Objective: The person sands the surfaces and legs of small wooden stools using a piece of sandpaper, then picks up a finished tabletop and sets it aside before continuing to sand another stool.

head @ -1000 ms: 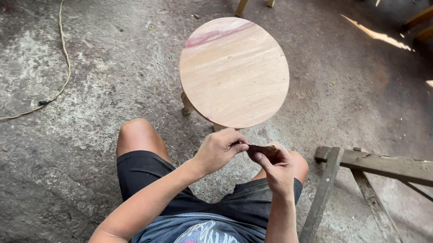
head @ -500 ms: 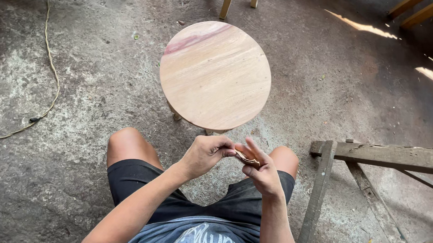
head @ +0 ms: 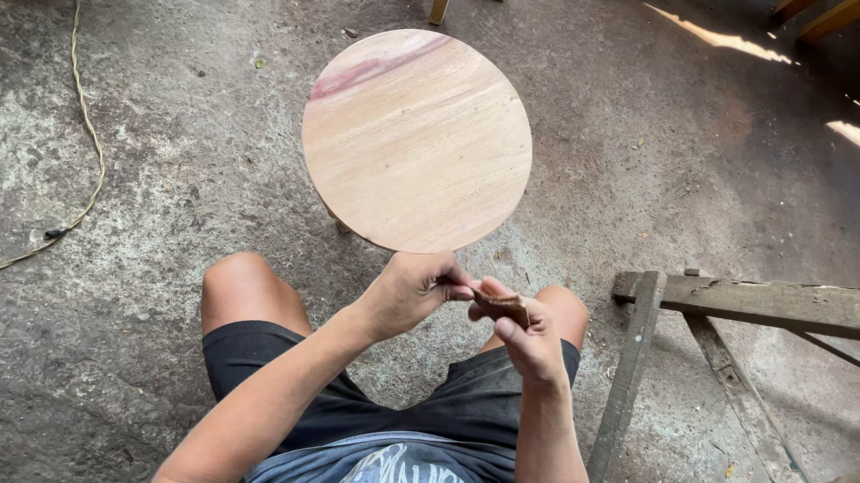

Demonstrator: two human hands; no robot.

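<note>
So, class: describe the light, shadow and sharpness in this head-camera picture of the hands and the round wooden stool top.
Head view: soft, even shade over the concrete floor and the round stool top, no glare on it; bright sun patches at the upper right are blown out; left hand, right hand and the small brown piece between them are sharp, without motion blur; the edges bend slightly, wide-angle style.

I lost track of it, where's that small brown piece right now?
In the head view, the brown piece is pinched between left hand and right hand, just below the round wooden stool.
</note>
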